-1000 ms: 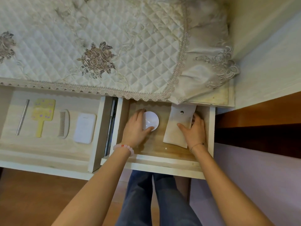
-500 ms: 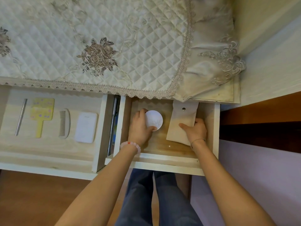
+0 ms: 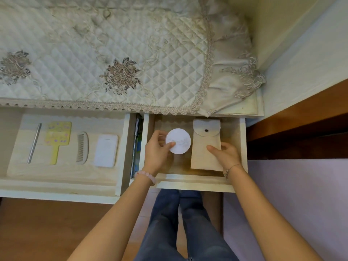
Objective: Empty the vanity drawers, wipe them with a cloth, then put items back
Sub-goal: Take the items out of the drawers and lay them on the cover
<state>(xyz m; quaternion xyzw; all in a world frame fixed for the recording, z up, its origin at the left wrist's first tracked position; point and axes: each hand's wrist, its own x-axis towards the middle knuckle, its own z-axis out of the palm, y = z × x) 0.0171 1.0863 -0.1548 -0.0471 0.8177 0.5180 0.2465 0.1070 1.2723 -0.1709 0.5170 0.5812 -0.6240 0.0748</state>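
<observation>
Both in the drawer (image 3: 194, 183): my left hand (image 3: 157, 150) pinches the white disc (image 3: 178, 141), my right hand (image 3: 227, 155) grips the pouch (image 3: 204, 147), fingertips hidden.

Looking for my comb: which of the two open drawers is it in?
The wider left drawer: the comb lies there between a yellow hand mirror and a white case. The narrower right drawer holds a round compact and a beige pouch.

A home's dressing corner; a quilted, lace-edged cover (image 3: 113, 44) lies over the vanity (image 3: 250, 108); its open left drawer (image 3: 56, 185) holds a comb (image 3: 82, 147) and a yellow hand mirror (image 3: 58, 134); wood floor (image 3: 37, 232) lies below.
</observation>
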